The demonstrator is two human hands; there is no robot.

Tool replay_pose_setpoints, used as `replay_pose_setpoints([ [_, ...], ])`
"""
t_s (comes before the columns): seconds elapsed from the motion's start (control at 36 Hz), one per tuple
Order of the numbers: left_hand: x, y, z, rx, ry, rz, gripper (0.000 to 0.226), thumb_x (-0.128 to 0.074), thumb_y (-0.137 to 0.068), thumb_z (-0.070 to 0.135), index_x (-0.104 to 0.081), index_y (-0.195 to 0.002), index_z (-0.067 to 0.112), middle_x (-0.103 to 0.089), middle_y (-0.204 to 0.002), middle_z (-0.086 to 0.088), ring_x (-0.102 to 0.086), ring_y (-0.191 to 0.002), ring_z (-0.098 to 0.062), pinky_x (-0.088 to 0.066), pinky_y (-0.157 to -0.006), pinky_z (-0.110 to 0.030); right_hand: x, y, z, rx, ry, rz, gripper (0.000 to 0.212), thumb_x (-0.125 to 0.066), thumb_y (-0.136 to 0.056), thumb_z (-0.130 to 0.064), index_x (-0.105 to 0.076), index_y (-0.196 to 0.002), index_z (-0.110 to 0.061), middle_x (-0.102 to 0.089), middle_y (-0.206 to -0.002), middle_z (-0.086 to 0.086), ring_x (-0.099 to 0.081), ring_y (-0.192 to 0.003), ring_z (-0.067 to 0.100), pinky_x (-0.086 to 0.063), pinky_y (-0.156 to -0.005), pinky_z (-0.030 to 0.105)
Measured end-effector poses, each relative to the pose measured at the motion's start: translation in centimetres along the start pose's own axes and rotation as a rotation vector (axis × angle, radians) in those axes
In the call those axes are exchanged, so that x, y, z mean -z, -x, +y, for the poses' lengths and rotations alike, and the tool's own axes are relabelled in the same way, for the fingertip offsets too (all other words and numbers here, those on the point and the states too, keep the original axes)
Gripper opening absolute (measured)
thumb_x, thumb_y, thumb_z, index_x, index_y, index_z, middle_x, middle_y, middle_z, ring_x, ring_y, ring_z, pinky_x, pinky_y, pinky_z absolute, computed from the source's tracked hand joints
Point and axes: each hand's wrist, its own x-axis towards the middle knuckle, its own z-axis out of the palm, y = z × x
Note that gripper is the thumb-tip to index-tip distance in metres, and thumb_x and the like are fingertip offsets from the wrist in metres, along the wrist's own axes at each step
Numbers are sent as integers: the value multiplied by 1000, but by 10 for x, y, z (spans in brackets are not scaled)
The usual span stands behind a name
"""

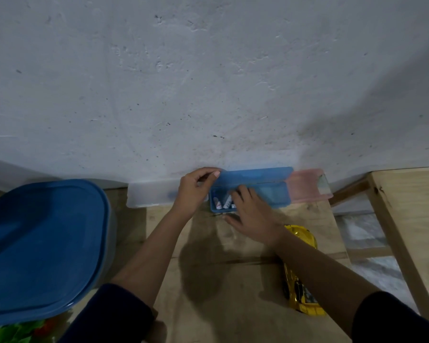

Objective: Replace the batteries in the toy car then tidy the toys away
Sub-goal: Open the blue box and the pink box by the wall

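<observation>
A small blue plastic box (275, 196) stands against the wall with its hinged lid (255, 175) raised. Several white batteries (224, 203) lie in its left end. My left hand (196, 189) pinches the lid's left corner and holds it up. My right hand (254, 216) reaches over the box's front rim, its fingertips down among the batteries and its thumb spread out on the table side. The yellow toy car (299, 273) lies on the wooden table (221, 280) at the right, partly hidden under my right forearm.
A large container with a blue lid (40, 246) fills the left, with green and red toys (22, 330) below it. A clear box (149, 194) and a pink box (310, 186) flank the blue one along the wall. A second wooden table (411, 206) stands at the right.
</observation>
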Motion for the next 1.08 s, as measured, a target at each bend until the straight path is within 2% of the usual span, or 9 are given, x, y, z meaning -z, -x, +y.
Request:
replay_pose_setpoints([
  [0.14,2,-2,-1,-13,-10,-9,17,-58,-91,14,-70,-103,10,-68,-98,3,-59,-86,12,-46,-80,-7,-9,-9,-23,37,170,108,52,-62,-74,-53,-54,-107,-14,-59,-97,7,-58,-80,23,-48,-62,31],
  [0.31,5,-5,0,12,-8,-39,18,-60,-90,15,-70,-104,10,-68,-98,3,-59,-85,9,-48,-84,-13,-15,-12,-26,50,134,174,48,-67,-72,-45,-55,-105,-12,-59,-96,8,-60,-80,25,-49,-66,34],
  [0.36,6,-5,0,14,3,-51,17,-60,-90,15,-70,-103,11,-68,-98,2,-60,-87,5,-49,-86,-16,-14,-11,-19,126,146,175,44,-63,-76,-43,-55,-108,-14,-60,-105,8,-60,-84,24,-50,-66,33],
  [0.47,6,-4,2,25,24,-60,17,-60,-90,15,-70,-103,11,-69,-99,0,-61,-92,-5,-49,-88,-18,-5,-14,3,310,202,61,46,-39,-84,-41,-56,-119,-17,-62,-118,2,-61,-91,20,-52,-69,33],
  [0.64,7,-3,3,39,47,-72,19,-59,-90,15,-69,-105,9,-68,-100,-1,-61,-94,-8,-48,-89,-19,5,-24,22,511,202,-39,46,-33,-89,-39,-52,-126,-18,-61,-124,0,-58,-94,18,-53,-74,31],
  [0.78,7,-3,3,22,42,-75,17,-59,-90,14,-69,-104,10,-69,-100,-1,-62,-93,-8,-48,-88,-21,1,-32,24,546,189,-14,43,-37,-88,-41,-50,-122,-19,-60,-121,0,-47,-95,16,-52,-74,31],
  [0.86,7,-3,3,25,43,-78,18,-59,-90,14,-69,-104,8,-69,-100,-2,-62,-94,-9,-49,-88,-21,-3,-30,23,522,203,41,42,-38,-86,-42,-52,-116,-17,-59,-114,3,-53,-93,19,-54,-71,32],
  [1.0,7,-2,2,28,42,-73,20,-59,-90,16,-69,-105,8,-69,-103,-3,-62,-97,-10,-49,-90,-24,-5,-25,24,475,303,106,48,-29,-87,-49,-57,-108,-15,-62,-102,2,-53,-86,18,-51,-63,30],
  [1.08,6,0,2,34,42,-69,21,-59,-90,18,-69,-107,10,-69,-105,-2,-61,-98,-7,-49,-89,-20,-6,-24,25,466,342,127,50,-26,-88,-51,-57,-105,-15,-61,-100,2,-51,-85,18,-50,-60,29],
])
